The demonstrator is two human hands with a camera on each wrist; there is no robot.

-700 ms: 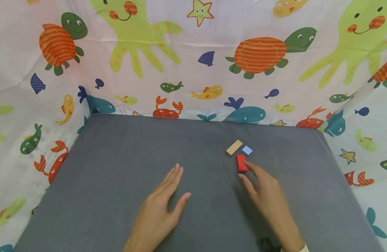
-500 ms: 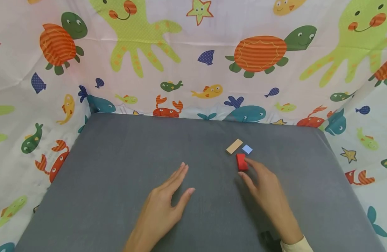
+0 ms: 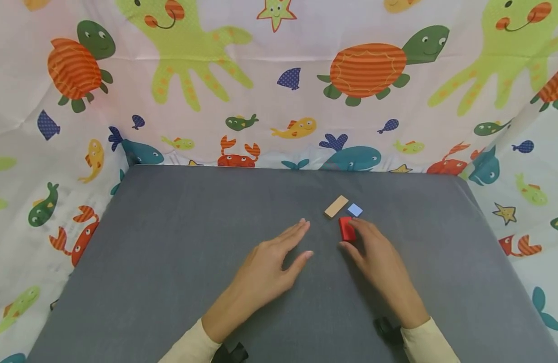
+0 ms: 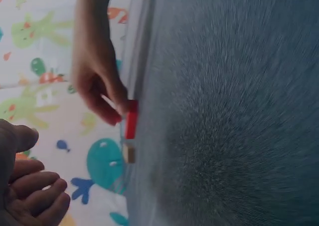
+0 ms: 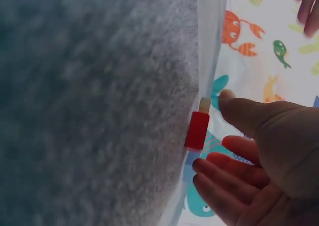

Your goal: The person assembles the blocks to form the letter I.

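A red rectangular block (image 3: pixel 345 229) lies on the grey cloth, right of the middle. My right hand (image 3: pixel 380 259) is beside it, thumb near its front end and index finger by its right edge; whether they touch it, I cannot tell. The right wrist view shows the thumb and fingers spread apart, with the red block (image 5: pixel 198 131) beyond them. Just behind the block lie a plain wooden block (image 3: pixel 336 206) and a small light blue block (image 3: pixel 355 209). To the left, my left hand (image 3: pixel 269 269) hovers with fingers extended, thumb apart, holding nothing.
The grey cloth-covered table (image 3: pixel 192 217) spreads out around the blocks. A white curtain (image 3: pixel 256 91) printed with sea animals stands behind it and at both sides. Dark straps with cameras (image 3: pixel 231 353) sit at the wrists.
My left hand has moved right and farther forward, nearer the red block, and its sleeve has come into view. The right hand stays by the red block. The head view has shifted slightly.
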